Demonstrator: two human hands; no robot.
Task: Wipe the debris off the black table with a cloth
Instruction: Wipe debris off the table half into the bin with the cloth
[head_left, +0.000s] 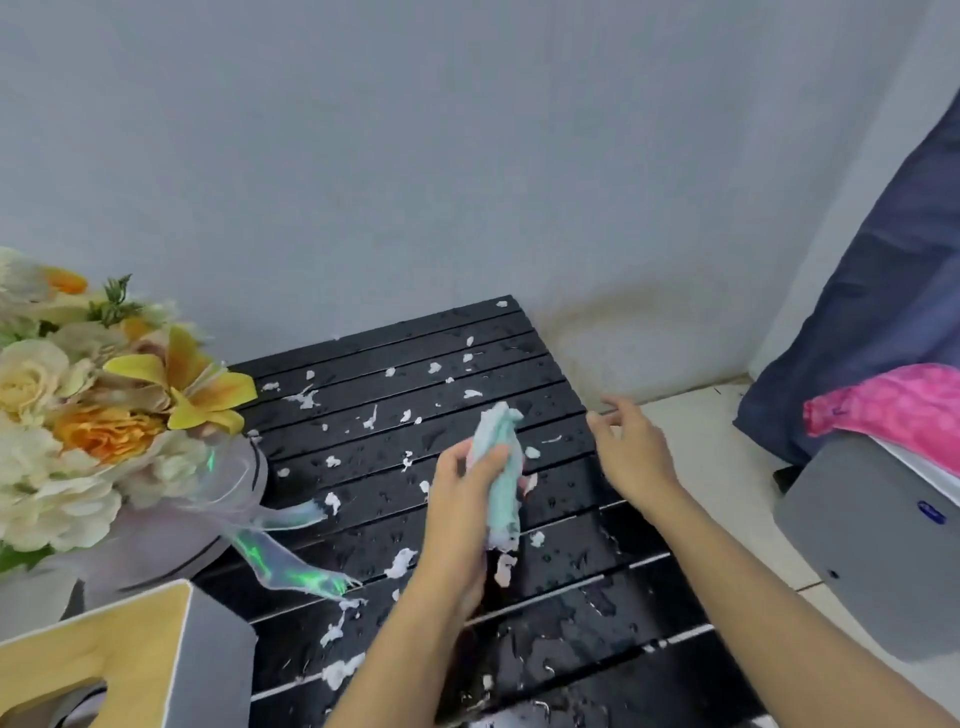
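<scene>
Mid-table, left hand (457, 499) clutches bunched cloth (501, 467) above wet black table (597, 597); right hand (631, 449) open, empty. Debris (400, 564) scattered: spread cloth flat, sweep along slats toward one edge.

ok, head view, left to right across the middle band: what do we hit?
Flower bouquet → iridescent ribbon → left hand gripping the light green cloth → right hand, open, at the black table's right edge → grey box on the floor.
</scene>
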